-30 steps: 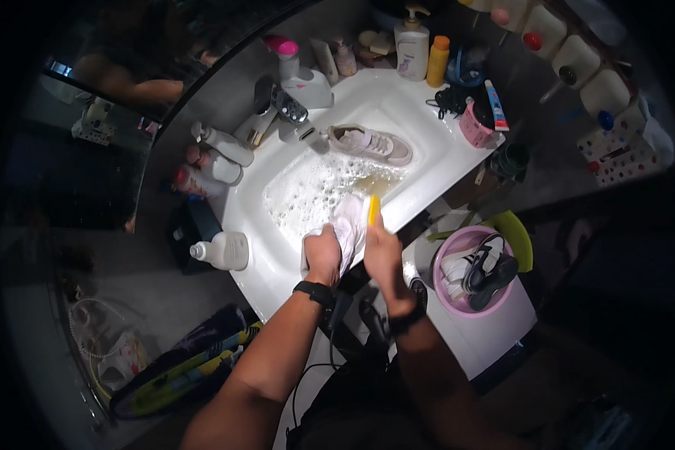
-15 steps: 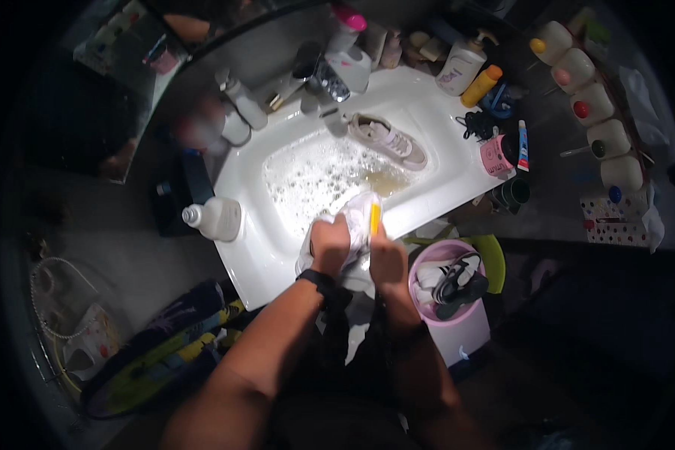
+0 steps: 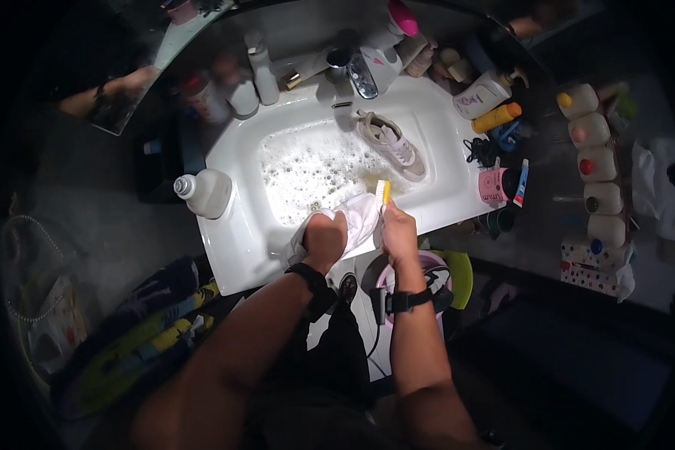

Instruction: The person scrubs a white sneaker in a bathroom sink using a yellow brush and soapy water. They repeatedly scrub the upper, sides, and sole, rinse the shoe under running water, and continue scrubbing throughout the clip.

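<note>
My left hand (image 3: 325,238) grips a white shoe (image 3: 356,217) at the near rim of a white sink (image 3: 232,225). My right hand (image 3: 397,231) holds a yellow brush (image 3: 383,192) with its bristles against that shoe. Foamy water (image 3: 307,172) fills the basin. A second white shoe (image 3: 391,144) lies at the far right of the basin, below the tap (image 3: 352,67).
A white bottle (image 3: 202,191) lies on the sink's left edge. Bottles, a pump dispenser (image 3: 484,94), an orange bottle (image 3: 495,118) and a pink cup (image 3: 491,186) crowd the back and right. A pink basin (image 3: 431,262) sits under my right wrist. Striped cloth (image 3: 135,330) lies lower left.
The view has swung, so the sink now sits more centred. Both hands stay on the shoe at the sink's near rim, with the brush still against it.
</note>
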`<state>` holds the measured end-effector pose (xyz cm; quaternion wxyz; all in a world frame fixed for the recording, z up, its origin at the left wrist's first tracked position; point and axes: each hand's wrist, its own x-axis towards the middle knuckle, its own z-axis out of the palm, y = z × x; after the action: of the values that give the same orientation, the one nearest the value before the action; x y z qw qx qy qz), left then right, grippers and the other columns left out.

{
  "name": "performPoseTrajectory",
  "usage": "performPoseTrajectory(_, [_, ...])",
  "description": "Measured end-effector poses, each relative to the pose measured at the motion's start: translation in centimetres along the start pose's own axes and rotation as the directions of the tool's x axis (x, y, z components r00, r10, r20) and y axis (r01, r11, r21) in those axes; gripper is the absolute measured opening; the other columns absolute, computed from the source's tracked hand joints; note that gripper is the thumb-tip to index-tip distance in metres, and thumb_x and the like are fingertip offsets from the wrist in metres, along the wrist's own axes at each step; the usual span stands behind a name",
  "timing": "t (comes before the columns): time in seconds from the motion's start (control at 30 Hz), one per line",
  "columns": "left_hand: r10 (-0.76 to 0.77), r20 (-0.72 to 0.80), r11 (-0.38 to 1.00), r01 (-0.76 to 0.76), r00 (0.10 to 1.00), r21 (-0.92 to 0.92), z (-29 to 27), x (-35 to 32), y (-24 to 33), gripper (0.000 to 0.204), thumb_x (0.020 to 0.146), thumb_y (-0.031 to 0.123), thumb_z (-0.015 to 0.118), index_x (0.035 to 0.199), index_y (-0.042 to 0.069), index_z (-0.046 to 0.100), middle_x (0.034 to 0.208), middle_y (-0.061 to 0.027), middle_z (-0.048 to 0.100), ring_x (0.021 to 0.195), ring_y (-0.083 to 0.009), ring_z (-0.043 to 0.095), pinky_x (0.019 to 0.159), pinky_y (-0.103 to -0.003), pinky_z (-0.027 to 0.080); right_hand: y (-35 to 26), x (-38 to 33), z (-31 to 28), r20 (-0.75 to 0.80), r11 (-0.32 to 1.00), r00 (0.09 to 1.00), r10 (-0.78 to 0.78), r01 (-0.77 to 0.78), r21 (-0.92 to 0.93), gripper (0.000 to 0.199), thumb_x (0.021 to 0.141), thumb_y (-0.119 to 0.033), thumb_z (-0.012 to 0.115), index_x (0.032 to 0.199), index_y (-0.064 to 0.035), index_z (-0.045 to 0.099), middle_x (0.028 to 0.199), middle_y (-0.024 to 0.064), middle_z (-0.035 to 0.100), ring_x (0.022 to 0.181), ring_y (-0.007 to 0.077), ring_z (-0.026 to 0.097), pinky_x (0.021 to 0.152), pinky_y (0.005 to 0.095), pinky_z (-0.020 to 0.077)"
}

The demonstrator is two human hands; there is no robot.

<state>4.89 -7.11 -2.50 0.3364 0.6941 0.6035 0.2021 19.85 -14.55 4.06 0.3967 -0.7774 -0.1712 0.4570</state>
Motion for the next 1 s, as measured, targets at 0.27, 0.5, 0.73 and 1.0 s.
performPoseTrajectory(0.27, [-0.070,0.202,0.926,0.139,0.977,-0.351,-4.2,-0.4,3.2,0.043,0.096,0.033,0.073,0.086,-0.009,0.072,0.077,-0.0313,0.068,0.073,-0.0449,0.071,0.068,-0.048,0.053,2.9,-6.7,-6.3,0.096,0.980,0.992,-0.084,0.100,-0.170,0.043,0.111,-0.017,0.059,0.151,0.0001,0.059,0.097,-0.0033,0.064,0.086,0.0062,0.053,0.079,0.0250,0.0484])
performPoseTrajectory(0.5, [0.233,0.150,0.860,-0.132,0.961,-0.492,-7.1,-2.5,4.2,0.045,0.099,0.041,0.075,0.093,-0.003,0.075,0.077,-0.0178,0.073,0.073,-0.0353,0.072,0.069,-0.043,0.056,-3.7,1.2,-15.1,0.366,0.882,0.898,-0.246,0.364,-0.298,0.035,0.108,-0.012,0.062,0.141,0.0010,0.068,0.114,-0.0035,0.073,0.099,0.0053,0.060,0.092,0.0228,0.0500])
performPoseTrajectory(0.73, [0.138,0.301,0.920,-0.010,0.944,-0.393,-6.4,-5.6,2.2,0.049,0.097,0.039,0.077,0.130,0.004,0.068,0.127,-0.0167,0.070,0.121,-0.0326,0.066,0.106,-0.043,0.051,-12.5,3.6,-7.5,0.807,0.409,0.544,-0.232,0.807,-0.426,0.035,0.103,-0.034,0.067,0.129,-0.0133,0.078,0.076,0.0199,0.070,0.067,0.0356,0.067,0.068,0.0443,0.0539])
performPoseTrajectory(1.0, [0.081,0.164,0.961,-0.033,0.983,-0.276,-4.3,-6.0,1.0,0.058,0.092,0.039,0.080,0.136,0.005,0.065,0.133,-0.0166,0.068,0.129,-0.0352,0.062,0.114,-0.048,0.045,-17.0,2.1,-7.1,0.893,0.225,0.401,-0.203,0.907,-0.356,0.032,0.102,-0.029,0.069,0.128,-0.0115,0.078,0.069,0.0178,0.068,0.063,0.0370,0.068,0.062,0.0442,0.0527])
